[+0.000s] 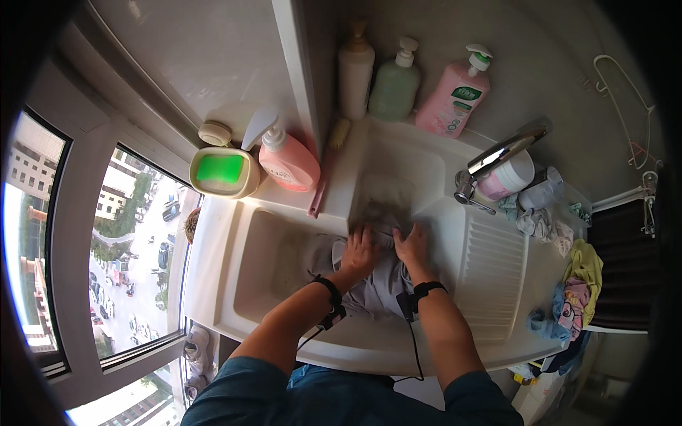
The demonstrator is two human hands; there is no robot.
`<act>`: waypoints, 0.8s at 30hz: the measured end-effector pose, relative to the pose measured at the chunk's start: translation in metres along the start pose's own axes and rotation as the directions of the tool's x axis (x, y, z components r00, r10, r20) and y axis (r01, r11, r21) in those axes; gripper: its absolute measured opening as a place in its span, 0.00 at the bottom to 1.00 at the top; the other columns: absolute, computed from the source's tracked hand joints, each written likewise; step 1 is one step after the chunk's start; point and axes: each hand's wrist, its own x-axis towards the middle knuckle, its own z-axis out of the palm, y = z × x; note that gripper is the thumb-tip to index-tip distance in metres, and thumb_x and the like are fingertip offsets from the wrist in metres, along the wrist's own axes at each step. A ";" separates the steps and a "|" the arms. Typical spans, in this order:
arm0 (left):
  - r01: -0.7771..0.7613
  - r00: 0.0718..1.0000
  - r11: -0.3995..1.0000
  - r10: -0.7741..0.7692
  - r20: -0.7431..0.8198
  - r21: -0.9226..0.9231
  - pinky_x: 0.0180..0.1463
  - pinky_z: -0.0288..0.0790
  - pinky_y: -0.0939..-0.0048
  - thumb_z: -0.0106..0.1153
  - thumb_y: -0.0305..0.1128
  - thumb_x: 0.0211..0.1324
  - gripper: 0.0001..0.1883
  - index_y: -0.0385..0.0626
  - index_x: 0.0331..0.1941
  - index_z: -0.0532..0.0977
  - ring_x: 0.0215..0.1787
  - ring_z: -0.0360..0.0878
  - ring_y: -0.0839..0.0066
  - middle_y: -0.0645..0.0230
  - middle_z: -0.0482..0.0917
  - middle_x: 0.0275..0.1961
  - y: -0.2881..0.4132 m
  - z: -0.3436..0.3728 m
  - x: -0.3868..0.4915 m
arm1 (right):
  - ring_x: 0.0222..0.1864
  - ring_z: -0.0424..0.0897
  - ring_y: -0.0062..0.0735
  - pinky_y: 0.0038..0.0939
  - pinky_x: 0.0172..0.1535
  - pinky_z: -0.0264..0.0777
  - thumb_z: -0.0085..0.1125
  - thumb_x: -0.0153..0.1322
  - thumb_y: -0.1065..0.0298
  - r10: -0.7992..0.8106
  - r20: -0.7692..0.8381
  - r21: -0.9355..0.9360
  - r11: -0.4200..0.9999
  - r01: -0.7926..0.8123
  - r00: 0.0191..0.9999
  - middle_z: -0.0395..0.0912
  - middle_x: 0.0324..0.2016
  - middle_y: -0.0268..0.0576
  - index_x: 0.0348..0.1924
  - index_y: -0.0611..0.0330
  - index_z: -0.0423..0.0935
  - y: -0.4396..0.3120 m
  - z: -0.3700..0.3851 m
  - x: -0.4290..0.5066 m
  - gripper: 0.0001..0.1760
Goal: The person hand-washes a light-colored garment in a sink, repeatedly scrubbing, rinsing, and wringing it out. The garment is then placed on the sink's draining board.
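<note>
A wet grey cloth garment (375, 290) lies bunched in the basin of a white laundry sink (290, 266). My left hand (360, 250) rests on the cloth, its fingers extended and a little apart. Beside it to the right, my right hand (413, 246) touches the same cloth with the thumb spread from the fingers; whether it grips a fold cannot be told. Part of the cloth reaches between the hands to the back of the basin, where it looks darker. A ribbed washboard surface (493, 277) is moulded into the sink at the right.
A chrome faucet (493, 157) stands at the back right. Pump bottles, a pink one (290, 160) among them, a pink-handled brush (338, 138) and a soap dish (250, 183) with a green sponge (219, 169) line the ledges. Small cloths (578, 298) lie at the right edge.
</note>
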 end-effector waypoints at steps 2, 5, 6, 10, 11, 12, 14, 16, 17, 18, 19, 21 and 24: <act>0.153 0.983 0.981 -0.164 -0.087 -0.123 0.77 0.51 0.48 0.53 0.51 0.66 0.42 0.35 0.74 0.50 0.76 0.50 0.39 0.37 0.51 0.75 -0.001 0.020 0.010 | 0.65 0.65 0.71 0.51 0.66 0.65 0.65 0.65 0.36 0.278 0.125 0.164 0.941 -0.297 0.952 0.63 0.65 0.70 0.71 0.64 0.60 0.005 0.020 0.006 0.52; 0.362 0.932 0.932 -0.361 0.039 -0.027 0.72 0.59 0.47 0.53 0.54 0.65 0.45 0.35 0.73 0.48 0.73 0.59 0.42 0.40 0.58 0.73 -0.012 0.045 0.030 | 0.64 0.69 0.67 0.49 0.64 0.67 0.65 0.62 0.30 0.310 0.201 0.080 0.940 -0.331 0.929 0.66 0.63 0.70 0.69 0.68 0.63 0.019 0.035 0.019 0.56; 0.386 0.918 0.922 -0.387 0.085 0.027 0.70 0.62 0.47 0.53 0.54 0.65 0.44 0.35 0.73 0.49 0.71 0.64 0.43 0.40 0.62 0.71 -0.018 0.054 0.037 | 0.63 0.71 0.65 0.49 0.63 0.67 0.65 0.63 0.30 0.261 0.210 0.133 0.947 -0.292 0.942 0.68 0.61 0.71 0.66 0.68 0.66 0.024 0.037 0.025 0.54; 0.365 0.924 0.923 -0.375 0.073 0.119 0.58 0.74 0.47 0.52 0.52 0.66 0.32 0.38 0.63 0.62 0.56 0.79 0.44 0.43 0.76 0.58 -0.038 0.086 0.066 | 0.58 0.76 0.60 0.50 0.59 0.70 0.64 0.65 0.34 0.332 0.391 0.167 0.892 -0.420 0.859 0.73 0.55 0.73 0.55 0.71 0.75 0.034 0.042 0.035 0.45; 0.370 0.926 0.923 -0.376 0.044 0.104 0.54 0.76 0.48 0.52 0.50 0.66 0.29 0.39 0.60 0.66 0.52 0.81 0.45 0.44 0.79 0.54 -0.042 0.093 0.071 | 0.57 0.77 0.59 0.51 0.57 0.71 0.64 0.65 0.36 0.428 0.427 0.135 0.841 -0.524 0.797 0.74 0.54 0.74 0.52 0.71 0.78 0.034 0.042 0.034 0.42; 0.398 0.917 0.916 -0.399 0.004 0.051 0.51 0.77 0.48 0.51 0.48 0.66 0.25 0.40 0.56 0.69 0.48 0.82 0.45 0.45 0.80 0.50 -0.045 0.100 0.073 | 0.53 0.79 0.56 0.50 0.54 0.71 0.65 0.65 0.40 0.347 0.374 0.093 0.909 -0.407 0.860 0.76 0.50 0.71 0.50 0.72 0.77 0.032 0.044 0.027 0.38; 0.309 0.945 0.951 -0.308 -0.107 -0.004 0.48 0.78 0.49 0.51 0.45 0.67 0.20 0.40 0.51 0.73 0.46 0.82 0.45 0.46 0.81 0.46 -0.050 0.107 0.079 | 0.45 0.82 0.50 0.49 0.46 0.71 0.66 0.65 0.48 0.215 0.224 -0.018 0.976 -0.216 0.951 0.80 0.42 0.66 0.44 0.75 0.76 0.021 0.048 0.008 0.32; 0.112 0.974 0.993 -0.105 -0.201 0.023 0.50 0.76 0.51 0.50 0.42 0.68 0.17 0.40 0.48 0.75 0.47 0.81 0.45 0.46 0.80 0.46 -0.048 0.103 0.079 | 0.42 0.81 0.47 0.45 0.46 0.71 0.64 0.65 0.53 0.127 0.149 0.275 0.947 -0.164 0.981 0.79 0.38 0.62 0.42 0.73 0.75 0.012 0.043 -0.001 0.27; 0.082 0.972 0.993 -0.098 -0.216 -0.082 0.52 0.75 0.51 0.50 0.40 0.68 0.17 0.40 0.50 0.75 0.48 0.80 0.45 0.45 0.80 0.47 -0.044 0.097 0.079 | 0.41 0.80 0.45 0.44 0.45 0.71 0.63 0.65 0.56 0.075 0.107 0.418 0.902 -0.113 0.991 0.79 0.37 0.60 0.41 0.73 0.75 0.006 0.038 -0.002 0.25; 0.080 0.975 0.980 -0.116 -0.192 -0.183 0.53 0.74 0.52 0.50 0.39 0.68 0.17 0.41 0.52 0.75 0.49 0.79 0.44 0.44 0.80 0.48 -0.039 0.087 0.077 | 0.42 0.77 0.43 0.41 0.49 0.71 0.61 0.65 0.60 0.070 0.122 0.555 0.823 -0.126 0.990 0.77 0.39 0.55 0.47 0.71 0.73 0.002 0.031 -0.001 0.24; 0.123 0.983 0.957 -0.154 -0.103 -0.265 0.55 0.74 0.53 0.50 0.38 0.68 0.17 0.41 0.54 0.75 0.50 0.78 0.44 0.43 0.79 0.49 -0.033 0.076 0.075 | 0.44 0.77 0.42 0.40 0.51 0.71 0.60 0.66 0.62 0.142 0.181 0.538 0.814 -0.219 0.973 0.77 0.42 0.54 0.50 0.70 0.71 -0.001 0.023 0.000 0.24; 0.287 0.943 0.662 -0.322 0.083 -0.693 0.63 0.69 0.57 0.58 0.47 0.64 0.29 0.40 0.62 0.71 0.57 0.75 0.44 0.44 0.79 0.53 -0.014 0.046 0.067 | 0.46 0.75 0.42 0.39 0.53 0.70 0.59 0.67 0.66 0.215 0.217 0.579 0.757 -0.303 0.952 0.75 0.48 0.51 0.55 0.68 0.68 -0.004 0.003 0.003 0.26; 0.430 0.903 0.448 -0.192 0.385 -0.784 0.73 0.59 0.61 0.66 0.63 0.52 0.51 0.32 0.68 0.63 0.68 0.67 0.47 0.46 0.73 0.62 0.012 -0.003 0.053 | 0.49 0.74 0.35 0.35 0.55 0.70 0.58 0.68 0.68 0.258 0.387 0.736 0.492 -0.465 0.885 0.72 0.51 0.46 0.61 0.64 0.64 -0.003 -0.030 -0.007 0.29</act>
